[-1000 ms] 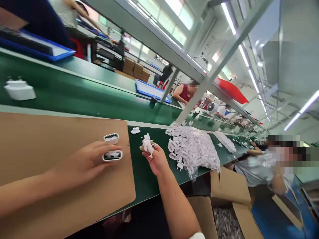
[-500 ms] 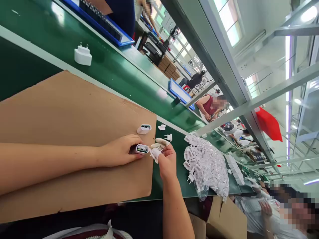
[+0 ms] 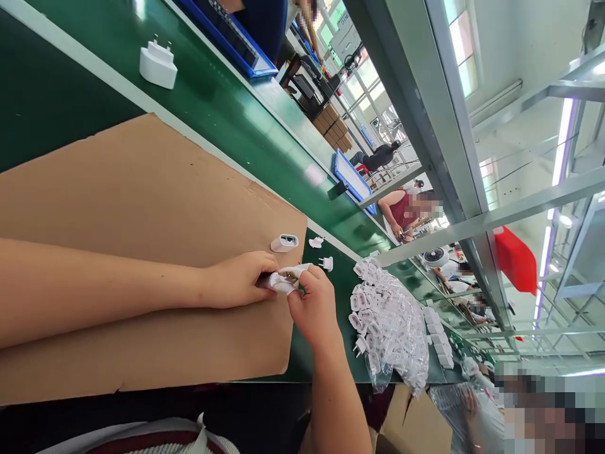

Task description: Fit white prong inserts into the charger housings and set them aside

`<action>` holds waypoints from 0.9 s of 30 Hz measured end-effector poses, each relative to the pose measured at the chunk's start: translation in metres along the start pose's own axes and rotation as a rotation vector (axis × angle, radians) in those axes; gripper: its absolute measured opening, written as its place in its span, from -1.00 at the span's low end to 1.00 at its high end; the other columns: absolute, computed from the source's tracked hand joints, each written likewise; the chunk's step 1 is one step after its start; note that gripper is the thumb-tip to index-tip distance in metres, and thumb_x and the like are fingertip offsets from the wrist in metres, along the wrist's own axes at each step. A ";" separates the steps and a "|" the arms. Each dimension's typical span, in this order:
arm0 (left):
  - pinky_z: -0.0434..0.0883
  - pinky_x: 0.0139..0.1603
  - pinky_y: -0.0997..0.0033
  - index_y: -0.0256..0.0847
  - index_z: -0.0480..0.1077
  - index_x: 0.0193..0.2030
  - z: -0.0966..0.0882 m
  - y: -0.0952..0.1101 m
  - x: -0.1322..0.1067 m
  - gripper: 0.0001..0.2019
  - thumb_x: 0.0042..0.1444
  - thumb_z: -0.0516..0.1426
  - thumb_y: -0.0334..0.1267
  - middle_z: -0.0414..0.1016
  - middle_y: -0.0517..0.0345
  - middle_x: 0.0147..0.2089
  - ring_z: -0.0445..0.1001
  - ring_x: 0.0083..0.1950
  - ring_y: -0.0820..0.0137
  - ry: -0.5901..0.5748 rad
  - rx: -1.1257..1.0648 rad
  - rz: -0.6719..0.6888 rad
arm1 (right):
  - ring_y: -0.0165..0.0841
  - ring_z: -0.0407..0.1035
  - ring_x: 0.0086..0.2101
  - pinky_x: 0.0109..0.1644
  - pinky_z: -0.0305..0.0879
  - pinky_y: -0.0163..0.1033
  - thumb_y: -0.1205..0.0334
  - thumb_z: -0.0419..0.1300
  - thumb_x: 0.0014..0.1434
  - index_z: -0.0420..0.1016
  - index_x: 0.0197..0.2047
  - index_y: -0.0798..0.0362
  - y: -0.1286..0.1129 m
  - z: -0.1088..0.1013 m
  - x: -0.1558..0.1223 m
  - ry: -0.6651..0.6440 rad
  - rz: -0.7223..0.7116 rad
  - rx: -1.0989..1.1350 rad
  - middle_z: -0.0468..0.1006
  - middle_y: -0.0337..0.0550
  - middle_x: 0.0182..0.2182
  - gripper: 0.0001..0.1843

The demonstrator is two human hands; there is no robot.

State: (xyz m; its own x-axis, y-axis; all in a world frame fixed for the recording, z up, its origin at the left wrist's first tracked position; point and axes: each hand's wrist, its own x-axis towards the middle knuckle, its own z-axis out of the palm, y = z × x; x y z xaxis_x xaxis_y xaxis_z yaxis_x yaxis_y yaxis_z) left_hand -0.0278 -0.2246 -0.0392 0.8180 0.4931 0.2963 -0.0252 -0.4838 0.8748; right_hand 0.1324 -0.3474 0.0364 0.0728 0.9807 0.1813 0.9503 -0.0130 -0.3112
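A: Fingers [image 3: 266, 259] of the left hand [image 3: 240, 279] first: spread or curled?

B: Curled, thumb opposed, around a white housing [image 3: 266, 282] at the right end of the cardboard sheet [image 3: 165, 202].

A: Which way does that housing point?

B: One end aims right, at the other hand. Its long axis seems to run left to right along the sheet, though most of it is hidden.

A: And the arm behind it?

B: The left forearm [image 3: 118, 277] stretches over the sheet from its left side, nearly straight into the wrist, back of the hand up.

A: I see a second housing [image 3: 278, 244] too.

B: Yes, on the sheet's right end, near those fingers. Its oval mouth shows, the long way roughly left to right.

A: The right hand [image 3: 316, 306]?

B: Just past the sheet's right edge, wrist bent, fingers turned left. Its white-covered fingertips [image 3: 300, 270] meet the held housing's end, slightly parted; I can't tell whether they pinch anything.

A: Beyond the sheet?

B: A small plug piece [image 3: 316, 243] and a two-pronged plug [image 3: 328, 263], its prongs toward the sheet. Farther right sits a clear bag [image 3: 380, 372] with white parts [image 3: 368, 299], then a row of white blocks [image 3: 438, 337].
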 end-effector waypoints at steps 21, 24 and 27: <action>0.39 -0.24 0.25 -0.15 0.50 -0.35 -0.008 0.014 0.005 -0.63 0.06 0.23 0.15 0.63 0.01 -0.25 0.55 -0.22 0.11 -0.087 0.070 -0.149 | -0.22 0.51 -0.18 -0.04 0.46 -0.17 0.11 0.45 0.18 0.75 0.16 -0.13 0.022 0.018 0.011 0.130 0.211 0.547 0.69 -0.22 -0.21 -0.54; 0.34 -0.30 0.29 -0.14 0.53 -0.38 -0.038 0.035 0.015 -0.70 -0.11 0.31 0.05 0.62 0.07 -0.33 0.57 -0.25 0.10 -0.345 0.177 -0.280 | -0.16 0.56 -0.02 0.14 0.52 -0.06 -0.04 0.33 0.33 0.61 0.39 -0.07 0.049 0.013 0.036 0.341 0.340 0.694 0.74 -0.09 0.04 -0.39; 0.46 -0.15 0.30 -0.13 0.67 -0.28 -0.082 0.052 0.033 -0.65 -0.18 0.39 0.03 0.71 0.09 -0.23 0.64 -0.10 0.04 -0.550 0.129 -0.320 | 0.00 0.38 0.38 0.50 0.29 0.12 0.20 0.27 0.35 0.51 0.47 0.07 0.070 0.015 0.060 0.427 0.421 0.348 0.61 0.16 0.34 -0.35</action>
State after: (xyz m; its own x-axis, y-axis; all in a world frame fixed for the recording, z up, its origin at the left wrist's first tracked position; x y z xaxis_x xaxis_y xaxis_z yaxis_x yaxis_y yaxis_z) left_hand -0.0492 -0.1739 0.0479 0.9493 0.2015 -0.2412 0.3100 -0.4741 0.8241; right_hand 0.1991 -0.2869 0.0110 0.5947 0.7424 0.3084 0.6680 -0.2428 -0.7035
